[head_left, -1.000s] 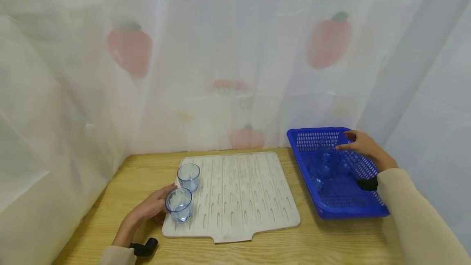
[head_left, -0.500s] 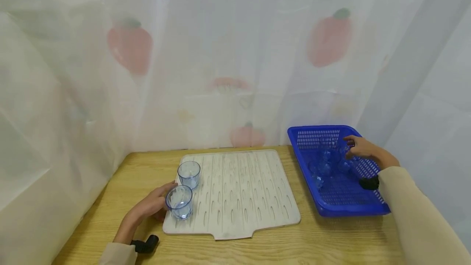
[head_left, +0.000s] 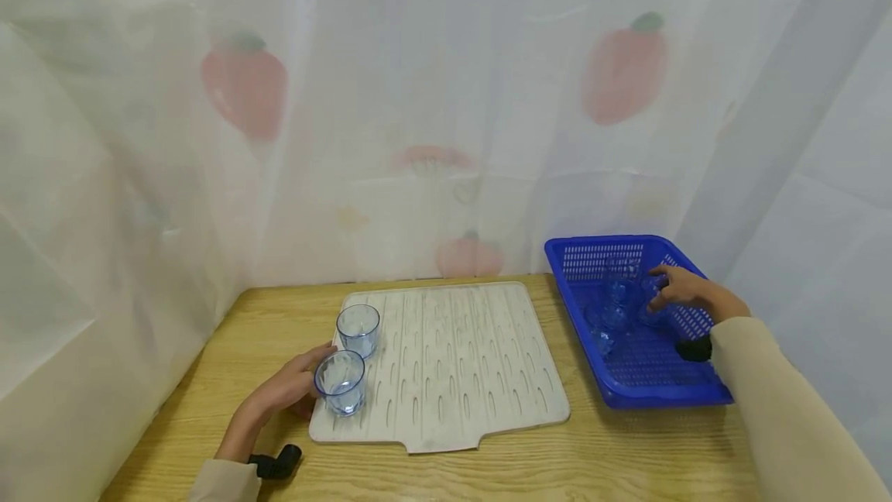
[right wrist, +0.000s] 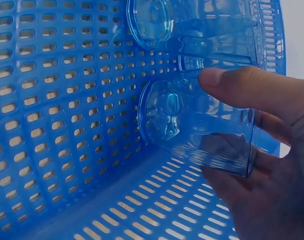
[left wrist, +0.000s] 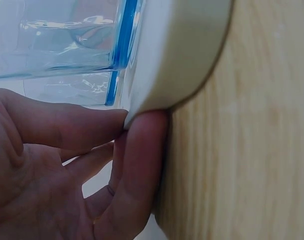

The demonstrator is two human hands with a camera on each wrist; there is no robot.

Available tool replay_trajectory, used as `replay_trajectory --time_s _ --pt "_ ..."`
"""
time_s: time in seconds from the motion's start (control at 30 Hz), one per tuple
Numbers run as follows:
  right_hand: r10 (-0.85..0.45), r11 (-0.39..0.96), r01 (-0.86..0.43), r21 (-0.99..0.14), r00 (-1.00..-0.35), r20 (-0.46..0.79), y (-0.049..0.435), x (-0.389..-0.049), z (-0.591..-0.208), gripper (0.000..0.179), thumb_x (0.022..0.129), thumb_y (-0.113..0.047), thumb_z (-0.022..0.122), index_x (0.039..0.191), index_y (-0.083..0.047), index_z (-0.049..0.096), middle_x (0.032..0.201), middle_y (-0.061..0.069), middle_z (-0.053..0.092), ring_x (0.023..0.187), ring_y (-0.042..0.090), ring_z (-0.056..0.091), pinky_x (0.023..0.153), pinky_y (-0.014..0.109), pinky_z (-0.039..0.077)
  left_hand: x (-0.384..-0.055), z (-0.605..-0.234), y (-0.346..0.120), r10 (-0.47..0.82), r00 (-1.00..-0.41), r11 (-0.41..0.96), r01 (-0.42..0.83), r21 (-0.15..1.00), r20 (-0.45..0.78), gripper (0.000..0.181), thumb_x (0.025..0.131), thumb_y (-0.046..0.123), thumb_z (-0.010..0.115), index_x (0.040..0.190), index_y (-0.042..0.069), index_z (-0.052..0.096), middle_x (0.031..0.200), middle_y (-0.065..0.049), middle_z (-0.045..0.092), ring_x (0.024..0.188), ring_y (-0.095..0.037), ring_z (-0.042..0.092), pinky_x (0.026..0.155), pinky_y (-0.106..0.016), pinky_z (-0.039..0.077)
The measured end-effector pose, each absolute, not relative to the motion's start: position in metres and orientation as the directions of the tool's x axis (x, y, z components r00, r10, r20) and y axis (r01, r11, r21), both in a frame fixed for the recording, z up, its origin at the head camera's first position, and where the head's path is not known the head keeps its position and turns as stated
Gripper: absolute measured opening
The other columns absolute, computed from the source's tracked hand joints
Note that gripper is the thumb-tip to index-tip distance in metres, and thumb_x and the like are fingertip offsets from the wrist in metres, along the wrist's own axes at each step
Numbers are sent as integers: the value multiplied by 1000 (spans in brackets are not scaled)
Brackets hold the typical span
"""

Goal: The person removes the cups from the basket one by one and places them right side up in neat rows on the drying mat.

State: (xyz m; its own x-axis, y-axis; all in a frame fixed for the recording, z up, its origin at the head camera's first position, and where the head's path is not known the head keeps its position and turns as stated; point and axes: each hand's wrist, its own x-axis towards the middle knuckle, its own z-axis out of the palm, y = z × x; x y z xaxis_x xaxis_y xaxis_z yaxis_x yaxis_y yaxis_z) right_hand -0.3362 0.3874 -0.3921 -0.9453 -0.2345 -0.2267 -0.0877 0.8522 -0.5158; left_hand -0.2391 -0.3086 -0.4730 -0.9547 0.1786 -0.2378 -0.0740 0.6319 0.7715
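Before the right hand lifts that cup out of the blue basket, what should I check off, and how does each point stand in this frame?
1. Right hand has the cup in its grip: ok, thumb on top, fingers beneath.
2. Held cup is free of the other cups in the blue basket: cannot tell, another cup lies close above it.
3. Free room on the drying mat: ok, only two cups stand there, at its left end.
4. Left hand steadies the mat: ok, fingers pinch the mat's edge beside the near cup.
5. The cups on the mat stand upright: ok, including the far cup.
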Motion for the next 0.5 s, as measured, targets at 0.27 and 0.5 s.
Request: replay_trajectory --time_s 0.27,0.5 --pt "-233 858 -99 -504 -950 -209 389 -339 -392 89 85 -19 80 147 22 30 138 53 41 125 67 45 97 72 47 -240 -475 -309 189 -956 630 -57 775 -224 82 78 -3 56 158 -1 37 168 -30 19 131 -48 41 59 -44 59" --pt "-207 876 -88 -475 -957 -205 392 -346 -392 87 83 -21 81 144 21 35 136 51 45 121 64 51 95 70 49 -239 -476 -309 191 -956 629 -55 776 -223 83 77 -5 55 158 -2 36 168 -31 17 130 -48 42 57 -44 59"
